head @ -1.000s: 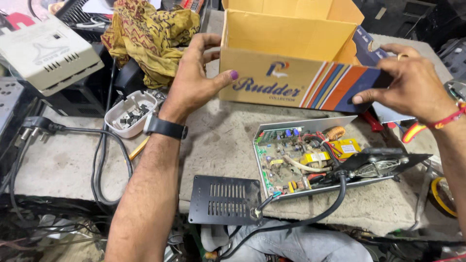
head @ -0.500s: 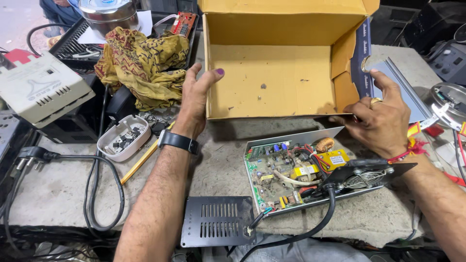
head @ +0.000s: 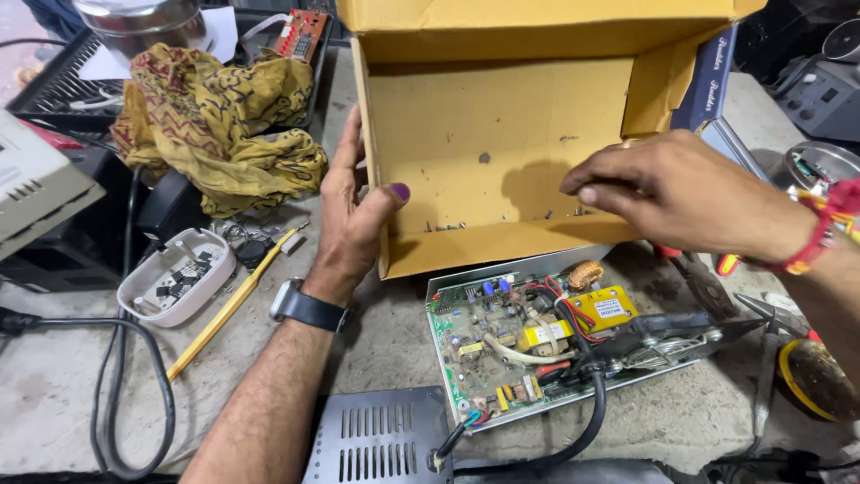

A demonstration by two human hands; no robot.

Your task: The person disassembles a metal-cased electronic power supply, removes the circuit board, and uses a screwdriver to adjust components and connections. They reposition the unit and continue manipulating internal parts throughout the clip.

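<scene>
Gripping the near-left corner of the open cardboard box (head: 502, 152), the left hand (head: 354, 211) lies flat against the outside of the box's left wall, its thumb hooked over the edge onto the inner face, so that wall is clamped between thumb and fingers; a dark wristwatch (head: 309, 306) sits on that wrist. The box is tipped so its open mouth faces the camera, its lower wall resting on the concrete worktop (head: 54, 394); a few tiny dark bits lie scattered along its inner crease. The right hand (head: 681, 193) reaches into the box from the right, fingers drawn together and pointing left, just above the lower inner wall; whether the fingertips pinch anything cannot be told; red thread bands (head: 820, 235) circle that wrist.

Just in front of the box, touching its lower edge, lies an opened metal chassis with a green circuit board (head: 520, 345); a thick black cable (head: 591, 412) runs from it toward a black vented cover (head: 381, 439) nearer the camera. Left of the left hand lie a yellow-handled tool (head: 224, 309), a white oval tray (head: 175, 278) of small parts and a crumpled yellow patterned cloth (head: 219, 125).
</scene>
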